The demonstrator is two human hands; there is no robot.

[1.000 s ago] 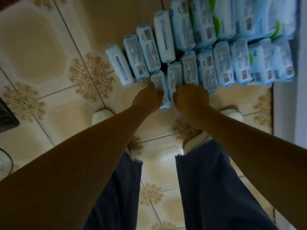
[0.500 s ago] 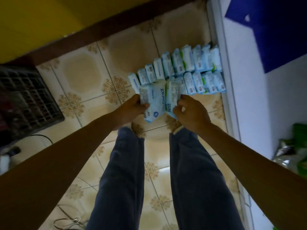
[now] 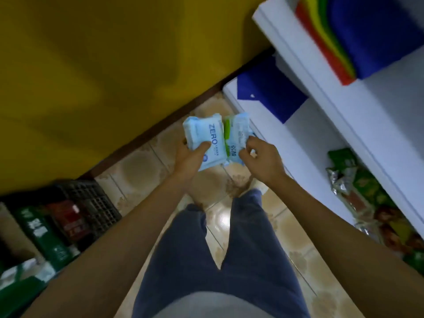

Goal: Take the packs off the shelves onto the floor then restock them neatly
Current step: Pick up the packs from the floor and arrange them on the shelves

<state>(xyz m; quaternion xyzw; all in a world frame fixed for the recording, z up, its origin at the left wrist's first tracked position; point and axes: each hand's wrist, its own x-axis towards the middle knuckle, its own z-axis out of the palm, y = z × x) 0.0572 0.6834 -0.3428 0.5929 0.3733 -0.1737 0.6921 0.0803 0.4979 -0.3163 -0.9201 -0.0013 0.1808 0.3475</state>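
I hold two light-blue wipe packs side by side above the floor, near the corner of the white shelves [image 3: 305, 143]. My left hand [image 3: 191, 157] grips the pack printed ZERO [image 3: 206, 138], thumb across its front. My right hand [image 3: 260, 158] pinches the lower edge of the pack with a green stripe [image 3: 236, 136]. The two packs touch each other. The rows of packs on the floor are out of sight, hidden behind the held packs and my hands.
White shelf boards run along the right, with blue sheets [image 3: 270, 95], a coloured stack [image 3: 344, 35] and green snack bags [image 3: 358, 191]. A black crate [image 3: 91, 203] with goods stands at the left by the yellow wall [image 3: 103, 65]. Patterned tile floor [image 3: 142, 171] lies below.
I have risen from the floor rows with the two packs in my hands. The view swung up toward the shelves, and the floor packs dropped out of sight.
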